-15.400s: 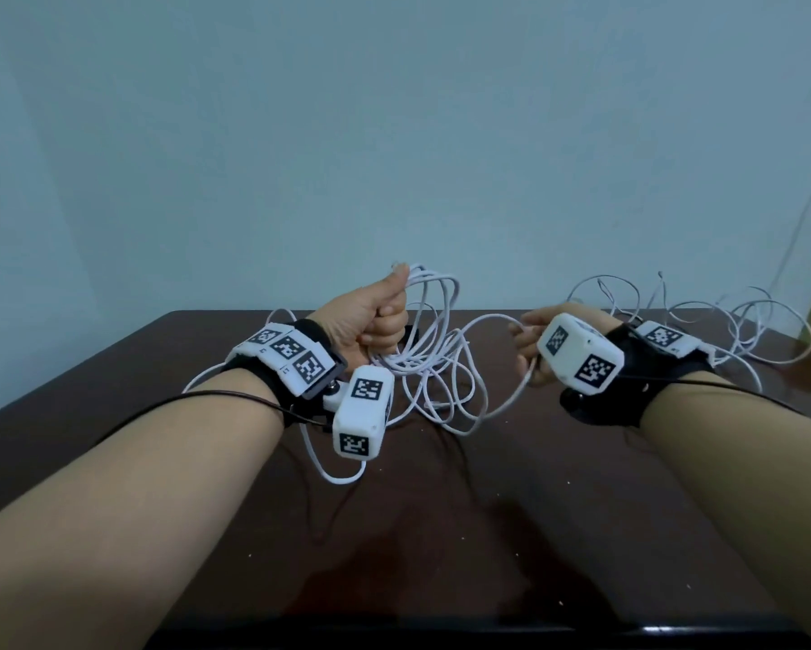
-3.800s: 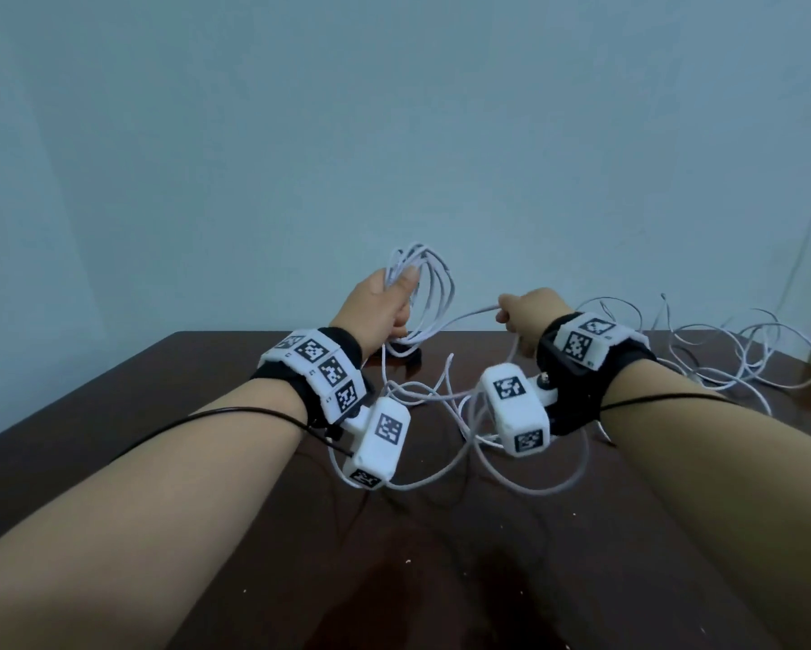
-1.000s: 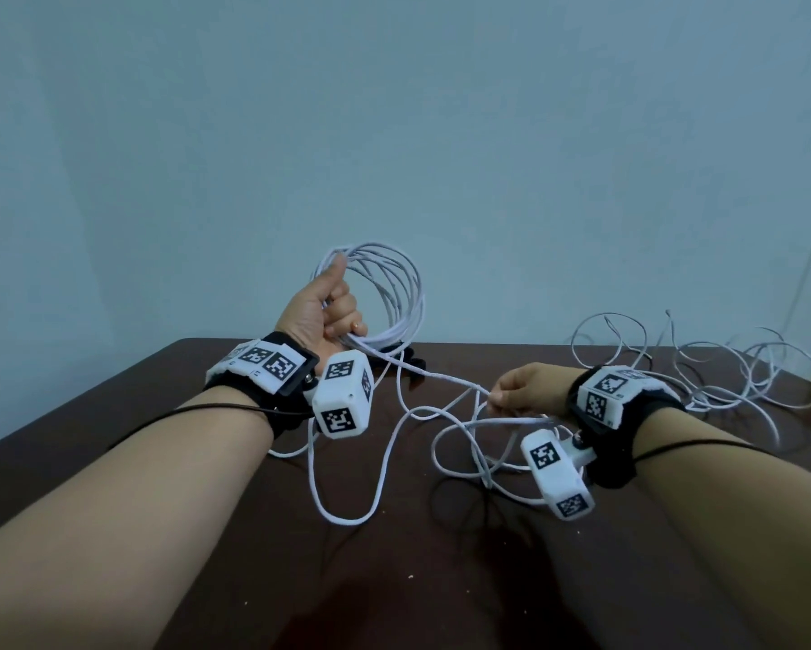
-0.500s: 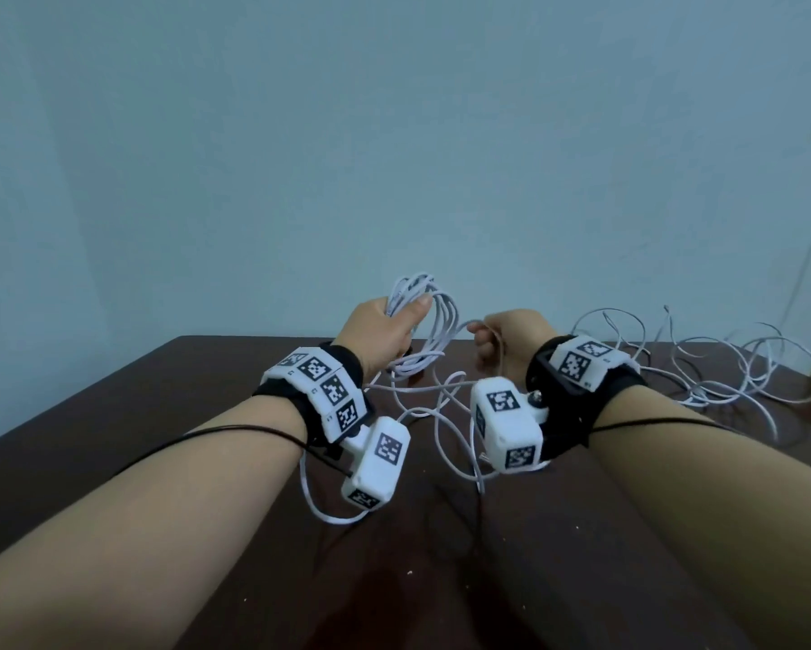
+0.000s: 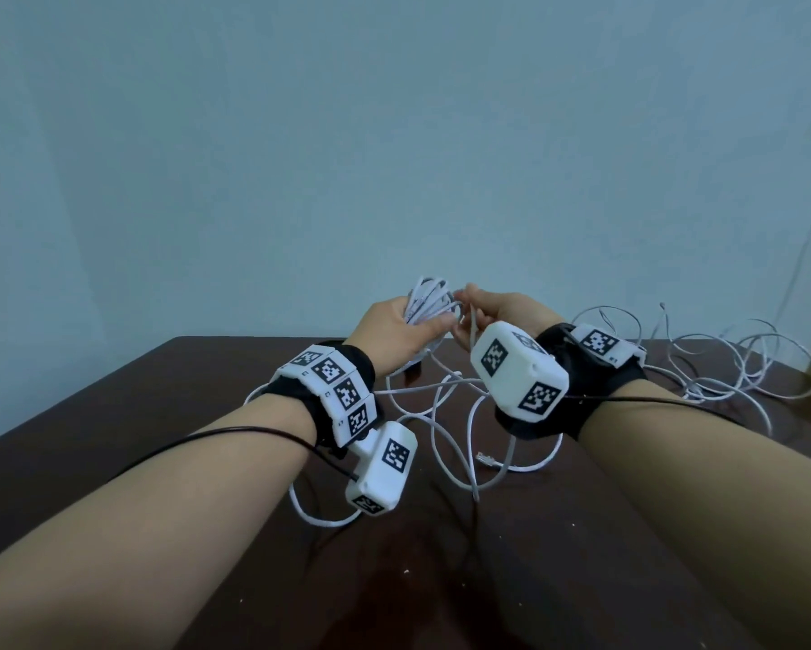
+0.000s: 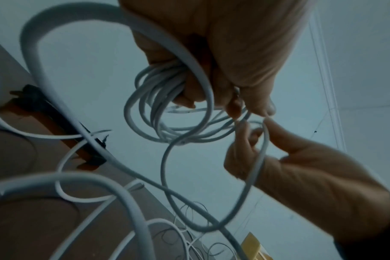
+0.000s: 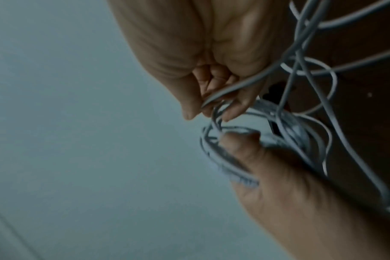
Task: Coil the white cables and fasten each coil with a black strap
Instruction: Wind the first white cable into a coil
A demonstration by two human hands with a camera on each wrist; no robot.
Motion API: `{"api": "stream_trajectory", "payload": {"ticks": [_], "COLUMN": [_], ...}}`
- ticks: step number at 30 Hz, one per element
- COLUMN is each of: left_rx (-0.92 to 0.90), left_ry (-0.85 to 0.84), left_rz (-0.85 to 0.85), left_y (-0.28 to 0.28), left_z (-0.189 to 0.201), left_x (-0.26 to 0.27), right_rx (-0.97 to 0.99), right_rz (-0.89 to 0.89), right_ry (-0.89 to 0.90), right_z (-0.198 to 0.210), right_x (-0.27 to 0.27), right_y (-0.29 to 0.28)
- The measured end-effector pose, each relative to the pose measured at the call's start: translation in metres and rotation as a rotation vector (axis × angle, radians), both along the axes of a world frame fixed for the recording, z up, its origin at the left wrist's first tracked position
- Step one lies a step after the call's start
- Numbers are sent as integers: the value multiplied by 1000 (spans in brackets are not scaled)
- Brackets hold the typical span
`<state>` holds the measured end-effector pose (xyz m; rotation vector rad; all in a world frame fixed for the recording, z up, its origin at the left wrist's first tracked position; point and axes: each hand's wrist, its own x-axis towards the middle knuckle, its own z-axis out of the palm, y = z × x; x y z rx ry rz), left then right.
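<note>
head view, change: a second ago the right hand (image 5: 497,316) was low by the table (image 5: 159,415), drawing slack; now it is up beside the left hand (image 5: 394,330), the two almost touching above the far middle of the table.
head view, meaning: i judge one more loop is being handed onto the coil (image 5: 429,300); loose cable (image 5: 455,443) lies on the table under the wrists, its plug (image 5: 485,459) in sight, so the winding looks near its end and no strap is on.
head view, other cable: a second tangled white cable (image 5: 741,363) lies far right, untouched.
head view, pose: both forearms reach forward, hands raised off the table, left thumb pressed over the bundle.
left wrist view, left hand: its fingers (image 6: 189,95) are curled round the gathered loops, gripping the coil from above.
left wrist view, right hand: thumb and forefinger pinch a single strand just beside the coil; the strand hangs down in a long loop.
left wrist view, strap: a dark strip (image 6: 56,119) lies on the table beyond the hands; likely a black strap, but i cannot tell for sure.
right wrist view: blurred; the right fingertips (image 7: 234,112) nip the strand against the coil, left thumb just below.
</note>
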<state>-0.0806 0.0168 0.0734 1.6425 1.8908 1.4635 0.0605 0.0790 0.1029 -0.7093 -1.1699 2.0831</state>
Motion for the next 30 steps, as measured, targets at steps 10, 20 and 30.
{"api": "stream_trajectory", "payload": {"ticks": [10,20,30], "left_rx": [52,227,398], "left_ry": [-298,-760,-1106], "left_rz": [-25,-93,-82], "left_y": [4,1,0], "left_z": [-3,16,24], "left_x": [9,-14,-26], "right_rx": [94,791,629], "right_rz": [5,-266,133], "right_ry": [-34,-247,-130], "right_z": [-1,-27,-34], "right_x": [-11,-17,-5], "right_y": [-8,0,16]}}
